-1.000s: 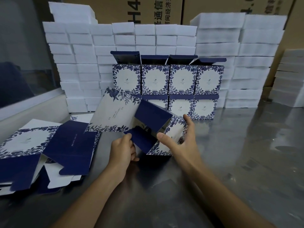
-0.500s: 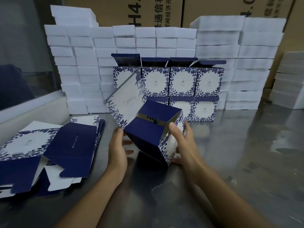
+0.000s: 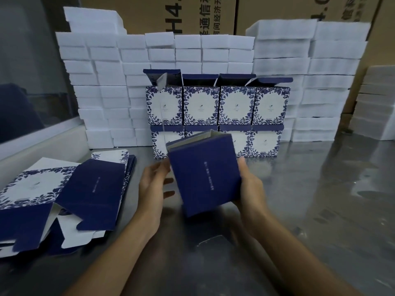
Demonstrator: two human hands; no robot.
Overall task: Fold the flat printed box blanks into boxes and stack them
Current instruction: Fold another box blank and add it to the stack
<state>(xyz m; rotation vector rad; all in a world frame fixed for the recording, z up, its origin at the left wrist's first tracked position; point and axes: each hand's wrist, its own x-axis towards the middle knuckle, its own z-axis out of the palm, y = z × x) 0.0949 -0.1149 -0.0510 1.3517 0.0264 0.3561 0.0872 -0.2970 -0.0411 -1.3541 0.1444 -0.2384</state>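
My fingers on the far side of the box (image 3: 205,174) are hidden behind its navy panel, and the box itself is smeared with blur, so I cannot make out how its lower flaps sit. My right hand (image 3: 249,184) is wrapped round its right edge, thumb on the near face, grasping it above the steel table (image 3: 320,199). My left hand (image 3: 152,184) is at the box's left edge with fingers loosely spread; whether it touches the card I cannot tell, but it grasps nothing. The small pale print down the navy panel is too fine to read.

Just beyond the box, partly covered by it, stand the folded boxes (image 3: 218,116), two rows of four, the top row's lids raised. Behind and beside them rise walls of white foam blocks (image 3: 277,67), with brown cartons (image 3: 192,16) cut off at the top. To the near left lies the fanned heap of flat blanks (image 3: 64,195), its left part running out of view.
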